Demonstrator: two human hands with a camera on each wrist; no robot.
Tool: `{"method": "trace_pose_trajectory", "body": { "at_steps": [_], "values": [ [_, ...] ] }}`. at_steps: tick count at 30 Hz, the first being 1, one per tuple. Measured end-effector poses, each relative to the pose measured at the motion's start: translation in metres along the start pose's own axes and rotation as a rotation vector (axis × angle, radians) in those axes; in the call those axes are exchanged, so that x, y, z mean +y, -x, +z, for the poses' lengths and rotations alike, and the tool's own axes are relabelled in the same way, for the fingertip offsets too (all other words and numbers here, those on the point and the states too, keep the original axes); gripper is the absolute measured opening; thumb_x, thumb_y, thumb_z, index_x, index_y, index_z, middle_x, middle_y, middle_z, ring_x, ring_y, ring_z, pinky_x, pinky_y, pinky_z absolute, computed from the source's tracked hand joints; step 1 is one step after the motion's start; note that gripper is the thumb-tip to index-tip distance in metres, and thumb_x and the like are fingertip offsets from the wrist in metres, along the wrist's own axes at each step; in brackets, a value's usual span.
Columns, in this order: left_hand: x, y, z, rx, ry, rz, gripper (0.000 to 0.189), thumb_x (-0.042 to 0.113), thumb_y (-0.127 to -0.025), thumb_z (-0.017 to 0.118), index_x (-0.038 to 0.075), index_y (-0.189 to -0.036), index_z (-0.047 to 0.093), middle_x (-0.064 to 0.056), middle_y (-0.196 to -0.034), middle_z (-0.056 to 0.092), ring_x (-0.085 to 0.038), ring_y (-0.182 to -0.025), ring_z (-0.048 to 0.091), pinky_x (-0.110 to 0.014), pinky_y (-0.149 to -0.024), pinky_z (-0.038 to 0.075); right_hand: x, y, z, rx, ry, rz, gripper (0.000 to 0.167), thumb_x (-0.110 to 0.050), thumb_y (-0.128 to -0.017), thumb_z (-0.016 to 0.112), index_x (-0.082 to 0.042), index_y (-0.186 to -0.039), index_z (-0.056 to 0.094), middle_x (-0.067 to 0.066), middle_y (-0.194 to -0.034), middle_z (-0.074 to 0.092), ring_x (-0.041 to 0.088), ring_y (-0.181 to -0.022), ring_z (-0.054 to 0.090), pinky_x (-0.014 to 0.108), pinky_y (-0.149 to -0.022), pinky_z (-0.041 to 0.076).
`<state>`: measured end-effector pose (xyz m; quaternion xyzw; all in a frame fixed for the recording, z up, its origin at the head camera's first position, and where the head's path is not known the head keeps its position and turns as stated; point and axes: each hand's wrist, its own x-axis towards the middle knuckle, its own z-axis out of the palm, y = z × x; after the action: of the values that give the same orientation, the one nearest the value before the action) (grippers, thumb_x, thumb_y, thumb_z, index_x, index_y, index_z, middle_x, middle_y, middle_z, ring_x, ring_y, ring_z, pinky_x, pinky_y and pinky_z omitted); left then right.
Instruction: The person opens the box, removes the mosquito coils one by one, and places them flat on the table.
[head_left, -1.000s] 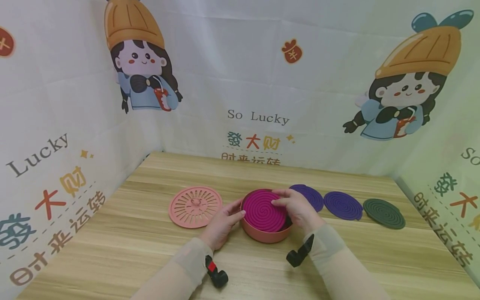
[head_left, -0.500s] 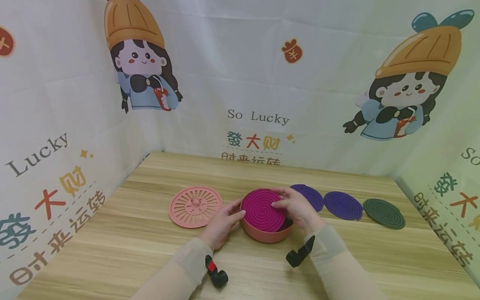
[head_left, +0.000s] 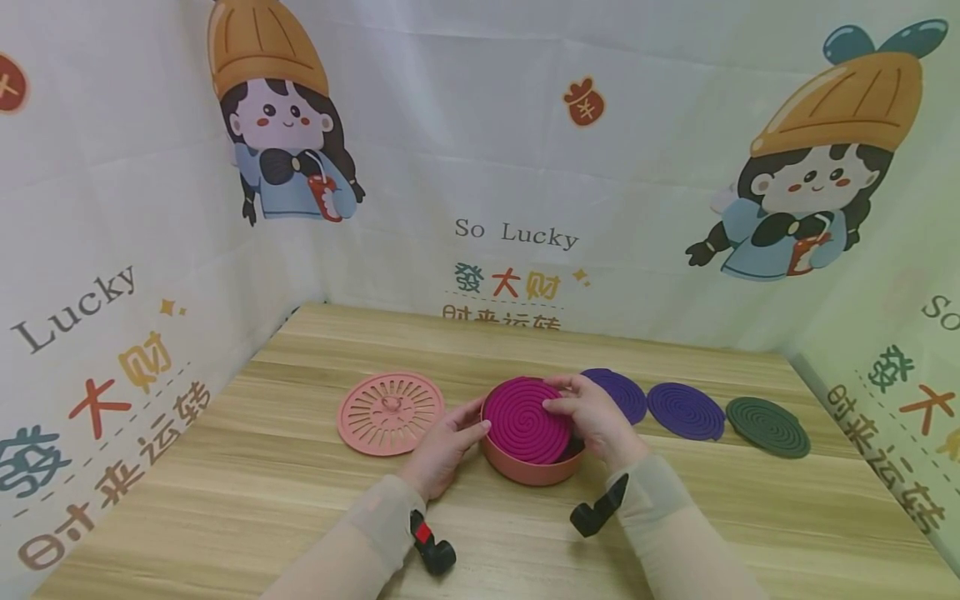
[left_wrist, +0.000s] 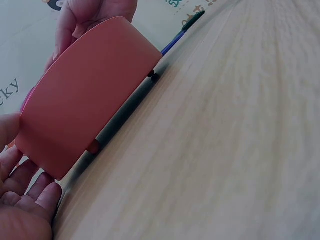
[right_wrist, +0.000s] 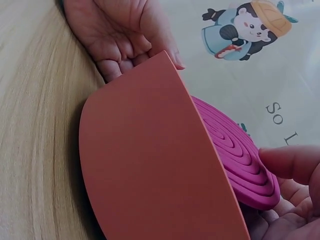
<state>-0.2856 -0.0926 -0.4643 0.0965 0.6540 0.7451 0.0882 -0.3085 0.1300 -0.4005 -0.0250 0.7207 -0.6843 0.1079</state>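
A round coral-pink mosquito coil box (head_left: 532, 473) stands on the table in the head view, raised on small feet in the left wrist view. My left hand (head_left: 442, 450) grips its left side, thumb at the rim. With my right hand (head_left: 602, 421) I pinch the right edge of a magenta mosquito coil (head_left: 527, 421), thumb on top and fingers beneath. The coil leans in the box's mouth, its right edge raised above the rim (right_wrist: 207, 135) in the right wrist view. A dark gap shows under that edge; the rest of the inside is hidden.
A slotted pink lid (head_left: 391, 414) with a small knob lies left of the box. To the right lie two purple coils (head_left: 686, 411), one partly behind my right hand, and a dark green coil (head_left: 768, 427). Printed cloth (head_left: 420, 150) hangs behind the wooden table (head_left: 225, 500).
Both hands keep their places at the box. The magenta coil shifts only slightly within the rim, staying tilted in my right hand.
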Motion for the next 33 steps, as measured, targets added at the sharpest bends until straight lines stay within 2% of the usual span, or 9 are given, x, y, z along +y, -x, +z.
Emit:
{"method": "trace_pose_trajectory", "body": {
  "at_steps": [7,16,23,33],
  "values": [
    [-0.0017,-0.0015,-0.0009,-0.001,0.000,-0.005,0.054,0.018,-0.097,0.058,0.009,-0.147,0.040,-0.012,-0.148,0.041,-0.028,-0.140,0.029,-0.049,-0.115,0.017,0.0007,0.0005,-0.0011,-0.023,-0.017,-0.001,0.043,0.005,-0.088,0.058,0.005,-0.130,0.047,0.005,-0.094,0.064,0.009,-0.069,0.063,0.022,-0.056,0.053],
    [-0.0009,-0.0011,-0.0006,-0.002,0.004,-0.012,0.054,0.019,-0.097,0.058,0.009,-0.147,0.040,-0.012,-0.149,0.040,-0.028,-0.140,0.029,-0.049,-0.115,0.017,0.0004,0.0016,-0.0038,-0.056,-0.031,0.003,0.049,0.010,-0.085,0.059,0.005,-0.132,0.046,0.005,-0.098,0.067,0.011,-0.074,0.065,0.023,-0.059,0.054],
    [-0.0004,-0.0013,-0.0005,0.000,0.009,-0.019,0.054,0.018,-0.097,0.058,0.008,-0.147,0.040,-0.012,-0.149,0.040,-0.028,-0.140,0.029,-0.049,-0.115,0.018,0.0014,0.0017,-0.0031,-0.044,-0.026,-0.006,0.051,0.011,-0.084,0.060,0.004,-0.133,0.046,0.008,-0.101,0.065,0.011,-0.073,0.065,0.023,-0.058,0.054],
    [-0.0004,-0.0015,-0.0002,0.003,0.012,-0.010,0.055,0.019,-0.096,0.059,0.008,-0.147,0.041,-0.012,-0.148,0.041,-0.028,-0.140,0.030,-0.048,-0.115,0.020,0.0029,0.0012,-0.0027,-0.032,-0.062,-0.023,0.048,0.013,-0.084,0.058,0.005,-0.131,0.046,0.005,-0.097,0.064,0.010,-0.074,0.064,0.022,-0.058,0.053]
  ]
}}
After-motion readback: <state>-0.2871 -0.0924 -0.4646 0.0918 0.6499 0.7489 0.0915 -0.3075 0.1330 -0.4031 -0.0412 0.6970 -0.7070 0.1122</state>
